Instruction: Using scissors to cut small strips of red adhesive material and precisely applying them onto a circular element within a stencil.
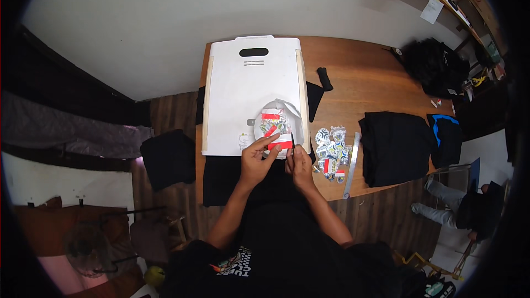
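Between the fingers of my left hand (256, 161) is a small red-and-white printed piece (280, 145). My right hand (300, 169) is closed around a slim dark tool (292, 140), whose tip is right beside that piece; its exact kind is too small to make out. Just beyond both hands a round whitish bowl-like container (296, 118) holds several colourful printed cutouts (271, 123). It rests on the near part of a large white board (232, 88) with a dark oval slot at its far end.
Several printed cutouts (331, 152) lie on the wooden table (353, 77) at the right, beside a metal ruler (351, 165). Farther right are folded black cloths (395, 149). A black bag (439, 66) sits at the back right. Another person (469, 207) is at the far right.
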{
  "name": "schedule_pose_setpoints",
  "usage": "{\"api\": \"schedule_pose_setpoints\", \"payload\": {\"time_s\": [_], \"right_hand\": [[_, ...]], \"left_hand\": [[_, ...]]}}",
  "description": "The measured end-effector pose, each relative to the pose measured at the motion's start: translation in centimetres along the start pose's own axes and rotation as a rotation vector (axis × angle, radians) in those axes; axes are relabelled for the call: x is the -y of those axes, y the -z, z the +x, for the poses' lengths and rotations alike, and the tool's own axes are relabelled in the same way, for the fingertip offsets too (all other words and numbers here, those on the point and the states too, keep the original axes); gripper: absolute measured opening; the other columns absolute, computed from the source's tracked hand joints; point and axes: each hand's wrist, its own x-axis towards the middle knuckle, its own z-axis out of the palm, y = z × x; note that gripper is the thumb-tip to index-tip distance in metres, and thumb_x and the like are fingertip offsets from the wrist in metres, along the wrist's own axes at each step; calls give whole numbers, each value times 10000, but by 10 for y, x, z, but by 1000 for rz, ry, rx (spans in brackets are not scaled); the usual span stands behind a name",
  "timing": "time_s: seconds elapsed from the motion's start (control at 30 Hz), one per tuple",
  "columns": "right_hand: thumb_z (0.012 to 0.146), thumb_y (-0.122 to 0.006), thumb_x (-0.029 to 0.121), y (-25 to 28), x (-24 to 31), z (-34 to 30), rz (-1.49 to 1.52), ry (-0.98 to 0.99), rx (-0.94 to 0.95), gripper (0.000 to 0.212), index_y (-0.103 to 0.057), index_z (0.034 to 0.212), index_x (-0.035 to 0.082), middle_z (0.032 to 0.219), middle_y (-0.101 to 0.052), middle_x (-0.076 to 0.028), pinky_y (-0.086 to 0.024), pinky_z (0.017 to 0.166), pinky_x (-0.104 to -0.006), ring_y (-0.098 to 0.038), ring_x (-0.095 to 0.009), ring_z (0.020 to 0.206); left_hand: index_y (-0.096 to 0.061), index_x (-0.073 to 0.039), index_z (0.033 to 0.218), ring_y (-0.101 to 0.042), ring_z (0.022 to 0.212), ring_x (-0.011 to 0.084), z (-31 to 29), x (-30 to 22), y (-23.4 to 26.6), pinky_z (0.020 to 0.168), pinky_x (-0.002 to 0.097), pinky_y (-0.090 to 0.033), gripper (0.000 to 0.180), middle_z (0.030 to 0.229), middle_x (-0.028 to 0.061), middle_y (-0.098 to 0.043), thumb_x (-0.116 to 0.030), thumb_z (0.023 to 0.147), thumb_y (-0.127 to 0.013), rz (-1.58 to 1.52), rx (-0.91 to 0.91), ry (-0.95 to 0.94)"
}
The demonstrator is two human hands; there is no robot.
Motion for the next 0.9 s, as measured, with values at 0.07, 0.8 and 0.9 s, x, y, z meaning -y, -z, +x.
{"api": "schedule_pose_setpoints", "payload": {"time_s": [0.07, 0.8, 0.9], "right_hand": [[1090, -350, 428, 0, 2, -1, 7, -2, -2, 409, -496, 909, 91, 560, -298, 60, -239, 440, -246, -247, -59, 438], [1095, -343, 412, 4, -3, 2, -20, 11, 16, 407, -512, 921, 85, 560, -312, 59, -251, 437, -245, -258, -60, 435], [1096, -340, 411, 4, -3, 2, -2, 7, 10, 406, -516, 938, 81, 563, -317, 58, -253, 441, -245, -257, -60, 437]], "left_hand": [[-632, 71, 1259, -614, 1002, 113, 0, -2, -1, 892, 236, -487, 362, 1089, 104, -665, 108, 900, -659, -4, -13, 15], [-630, 79, 1254, -622, 1051, 135, 1, 1, 0, 922, 252, -494, 353, 1140, 128, -667, 103, 903, -657, 2, 1, 18], [-626, 81, 1258, -624, 1047, 136, 0, 2, 1, 922, 251, -496, 355, 1131, 128, -666, 104, 905, -654, -7, -8, 31]]}}
